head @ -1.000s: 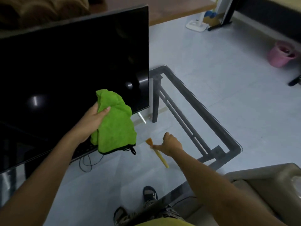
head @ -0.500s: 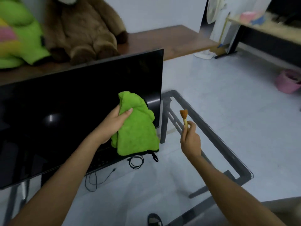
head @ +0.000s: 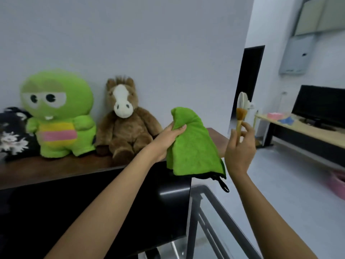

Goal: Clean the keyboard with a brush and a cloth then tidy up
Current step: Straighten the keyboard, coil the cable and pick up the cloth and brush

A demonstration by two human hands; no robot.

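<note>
My left hand [head: 169, 140] grips a bright green cloth [head: 194, 146] by its upper edge; the cloth hangs down with a black loop at its lower corner. My right hand [head: 239, 144] pinches the wooden handle of a small brush [head: 240, 116], held upright with its orange bristles on top. Both hands are raised in front of me, above the top edge of a large black monitor [head: 93, 212]. The keyboard is not in view.
A green plush toy [head: 56, 113] and a brown plush horse [head: 125, 120] sit on a wooden shelf [head: 56, 167] behind the monitor. A glass table with a dark frame [head: 220, 217] is at lower right. A desk [head: 302, 131] with another screen stands at far right, and a pink bin [head: 337, 182] on the floor.
My right hand has lifted the brush off the glass table and raised it upright. My left hand rose with the cloth. My view has tilted up from the table toward the wall.
</note>
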